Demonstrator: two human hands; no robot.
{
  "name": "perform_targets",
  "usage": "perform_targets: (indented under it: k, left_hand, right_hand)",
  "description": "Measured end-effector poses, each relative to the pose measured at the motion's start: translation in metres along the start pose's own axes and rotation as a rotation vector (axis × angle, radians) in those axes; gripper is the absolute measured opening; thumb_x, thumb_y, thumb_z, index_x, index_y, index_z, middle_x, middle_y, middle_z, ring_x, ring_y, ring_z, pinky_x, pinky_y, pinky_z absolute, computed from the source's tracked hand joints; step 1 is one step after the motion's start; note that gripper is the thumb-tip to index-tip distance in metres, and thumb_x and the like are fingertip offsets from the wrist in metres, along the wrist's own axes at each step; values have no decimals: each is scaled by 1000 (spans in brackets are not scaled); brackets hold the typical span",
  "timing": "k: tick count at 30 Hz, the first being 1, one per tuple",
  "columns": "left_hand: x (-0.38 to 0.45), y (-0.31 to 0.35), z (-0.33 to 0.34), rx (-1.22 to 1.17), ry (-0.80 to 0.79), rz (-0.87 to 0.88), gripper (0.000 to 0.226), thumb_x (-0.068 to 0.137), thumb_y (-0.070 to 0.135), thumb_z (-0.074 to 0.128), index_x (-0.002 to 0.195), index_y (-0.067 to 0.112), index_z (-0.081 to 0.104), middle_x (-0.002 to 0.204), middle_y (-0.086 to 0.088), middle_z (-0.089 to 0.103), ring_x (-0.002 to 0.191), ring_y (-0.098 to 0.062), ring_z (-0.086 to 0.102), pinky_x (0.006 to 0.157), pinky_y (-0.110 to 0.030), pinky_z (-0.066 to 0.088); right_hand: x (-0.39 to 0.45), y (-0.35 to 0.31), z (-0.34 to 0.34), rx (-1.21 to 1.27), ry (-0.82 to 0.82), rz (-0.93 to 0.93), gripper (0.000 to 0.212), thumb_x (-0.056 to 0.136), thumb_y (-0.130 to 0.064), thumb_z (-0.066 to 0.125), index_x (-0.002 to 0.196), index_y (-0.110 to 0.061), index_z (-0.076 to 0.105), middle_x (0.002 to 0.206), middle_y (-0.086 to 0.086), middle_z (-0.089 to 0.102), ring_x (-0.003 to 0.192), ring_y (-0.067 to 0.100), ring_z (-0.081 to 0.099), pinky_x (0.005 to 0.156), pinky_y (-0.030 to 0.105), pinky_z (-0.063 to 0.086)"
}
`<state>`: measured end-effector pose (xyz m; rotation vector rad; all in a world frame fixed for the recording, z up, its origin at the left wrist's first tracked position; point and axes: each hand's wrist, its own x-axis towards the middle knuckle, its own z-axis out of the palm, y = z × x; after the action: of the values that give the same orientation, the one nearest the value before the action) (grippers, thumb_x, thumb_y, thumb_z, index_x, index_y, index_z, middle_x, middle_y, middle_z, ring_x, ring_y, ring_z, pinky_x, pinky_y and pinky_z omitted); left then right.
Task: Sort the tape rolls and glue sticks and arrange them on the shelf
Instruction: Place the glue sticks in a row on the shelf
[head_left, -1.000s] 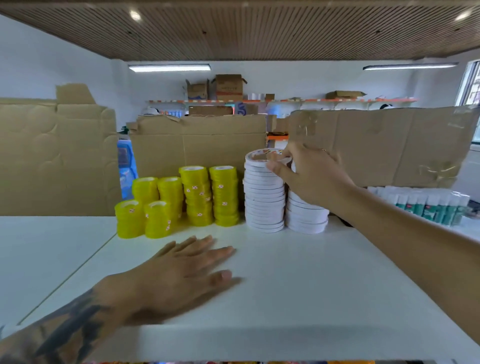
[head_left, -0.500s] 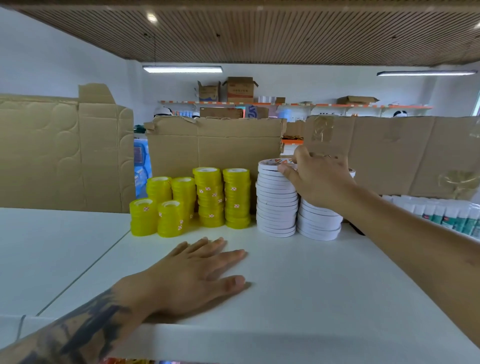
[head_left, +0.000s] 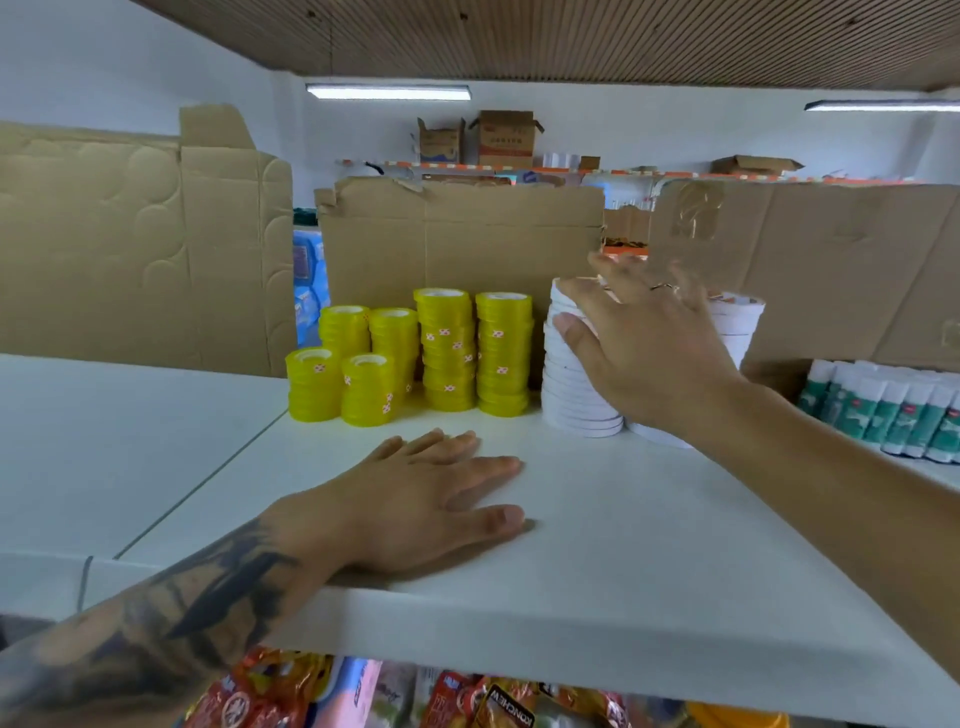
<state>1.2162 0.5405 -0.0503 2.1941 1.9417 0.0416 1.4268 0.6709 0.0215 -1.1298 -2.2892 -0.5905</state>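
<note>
On the white shelf board (head_left: 649, 545), the right hand (head_left: 644, 353) has opened, its fingers (head_left: 574, 332) now spread against the stack of white flat tape rolls (head_left: 571, 384); the roll seems placed. The left hand (head_left: 415, 499) stays flat nearby.

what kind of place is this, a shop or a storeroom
Most likely a stationery stockroom or shop back room: stacked yellow tape rolls and a row of white-and-green glue sticks fill a white shelf, with brown cardboard boxes stored on a far rack.
</note>
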Motion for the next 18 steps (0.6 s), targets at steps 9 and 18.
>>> perform_targets:
  k: [9,18]
  left_hand:
    - [-16,-25,-2,27,512,-144,78,79,85,12,135,49,53,137,16,61,126,-16,57,103,-45,45]
    - [-110,-155,-21,110,454,-297,68,89,83,23,140,47,49,148,15,53,134,-15,49,112,-47,33]
  right_hand:
    - [-43,-92,13,96,-263,-127,64,97,-62,11,154,-39,31,162,1,34,148,23,31,119,48,22]
    - [-25,-213,-1,207,-352,-122,84,83,-73,-5,154,-44,29,165,-5,29,151,18,26,120,41,19]
